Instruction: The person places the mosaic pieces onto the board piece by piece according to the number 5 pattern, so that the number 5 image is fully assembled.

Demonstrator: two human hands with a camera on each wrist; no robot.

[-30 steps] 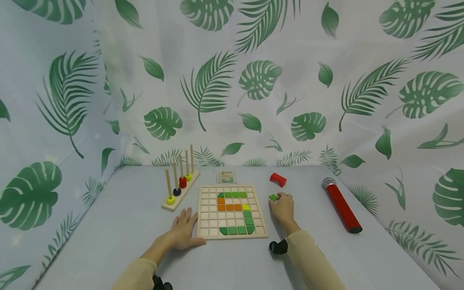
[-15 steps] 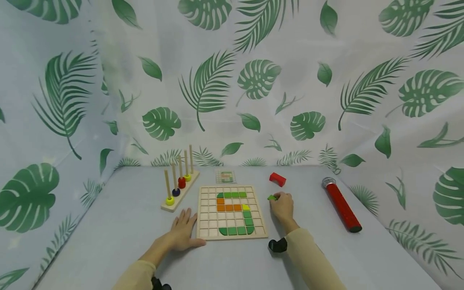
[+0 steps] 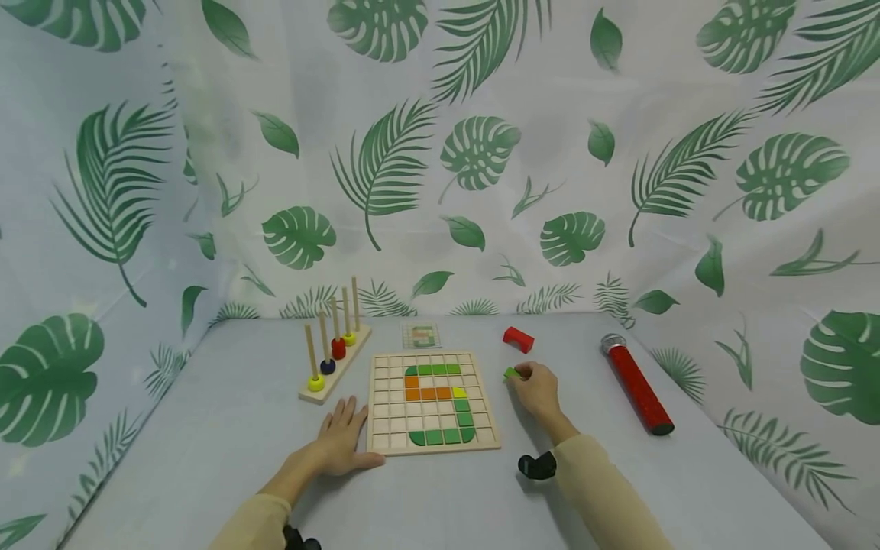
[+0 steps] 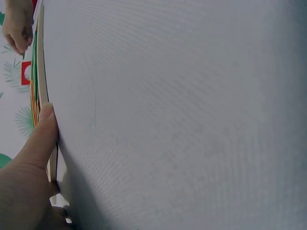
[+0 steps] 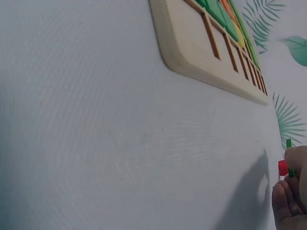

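A wooden grid board (image 3: 433, 449) lies flat on the table, with green, orange and yellow tiles set in a winding path. My left hand (image 3: 341, 443) rests at its lower left corner, fingers stretched out; in the left wrist view the thumb (image 4: 38, 143) lies along the board's edge. Right of the board, my right hand (image 3: 539, 391) pinches a small green tile (image 3: 511, 373) between thumb and fingers. The right wrist view shows only part of that hand (image 5: 293, 187), with green ends of the tile (image 5: 289, 143) sticking out.
A peg stand (image 3: 316, 395) with coloured beads stands at the back left. A small pattern card (image 3: 421, 336) lies behind the board. A red arch-shaped block (image 3: 519, 340) sits beyond my right hand, and a red tube (image 3: 635, 386) lies farther right.
The green tile, flat under the right fingertips a second ago, is now tipped up in their pinch. My left hand stays at the board. The head view has shifted slightly.
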